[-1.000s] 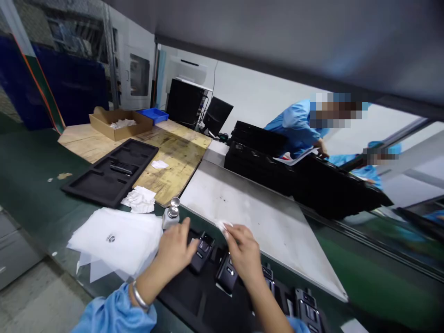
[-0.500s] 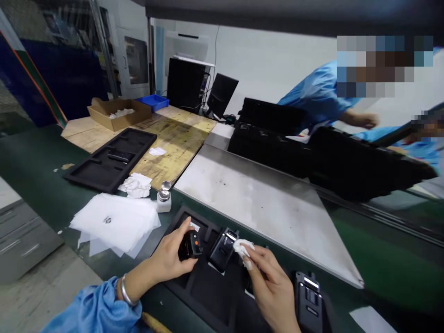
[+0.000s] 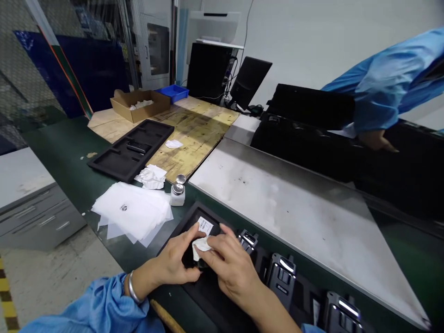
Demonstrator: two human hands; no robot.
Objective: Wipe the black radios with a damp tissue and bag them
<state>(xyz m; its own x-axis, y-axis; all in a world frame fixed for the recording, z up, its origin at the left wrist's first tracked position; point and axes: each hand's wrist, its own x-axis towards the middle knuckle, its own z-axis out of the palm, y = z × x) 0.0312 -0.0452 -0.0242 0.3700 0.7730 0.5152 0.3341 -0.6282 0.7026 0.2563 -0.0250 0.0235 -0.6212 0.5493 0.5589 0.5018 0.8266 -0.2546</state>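
Note:
My left hand (image 3: 175,259) curls round a small black handheld device (image 3: 188,258), which is mostly hidden by the fingers. Pinched in my right hand (image 3: 231,266) is a white wipe (image 3: 200,245), pressed against that device. Both hands are over a black foam tray (image 3: 197,289), where a white printed label (image 3: 205,225) shows just behind the fingers. To the right, several black devices with bright strips near the top lie in a row, one (image 3: 281,277) close to my right forearm and another (image 3: 343,312) nearer the bottom edge.
A white bottle with a metal lid (image 3: 177,195), a stack of white sheets (image 3: 130,210) and crumpled wipes (image 3: 151,177) lie left of the tray. Behind are another black tray (image 3: 114,159), a cardboard box (image 3: 138,108) and a pale board (image 3: 291,208). A co-worker's blue sleeve (image 3: 381,88) reaches in.
My right hand has moved left with the wipe and now meets the device in my left hand. The view has shifted to the right. The co-worker's arm now reaches lower.

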